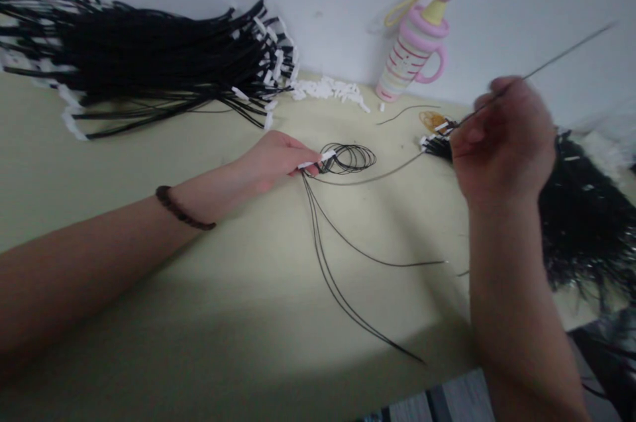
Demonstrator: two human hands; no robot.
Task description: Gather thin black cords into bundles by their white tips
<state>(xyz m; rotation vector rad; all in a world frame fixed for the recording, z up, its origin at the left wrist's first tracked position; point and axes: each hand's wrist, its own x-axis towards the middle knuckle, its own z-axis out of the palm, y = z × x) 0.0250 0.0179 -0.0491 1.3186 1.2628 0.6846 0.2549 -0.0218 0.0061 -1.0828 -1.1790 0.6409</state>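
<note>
Black cord coil, head view: lies on the pale table, its white tag pinched in your left hand; loose cord ends trail from the coil toward you; right of the coil, your right hand is raised, closed on a thin wire; pink bottle behind the coil by the wall; large black bundle far left of it.

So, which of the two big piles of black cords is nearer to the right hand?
The pile at the table's right edge, lying just behind the right hand. The other pile lies far off at the back left, against the wall.
</note>
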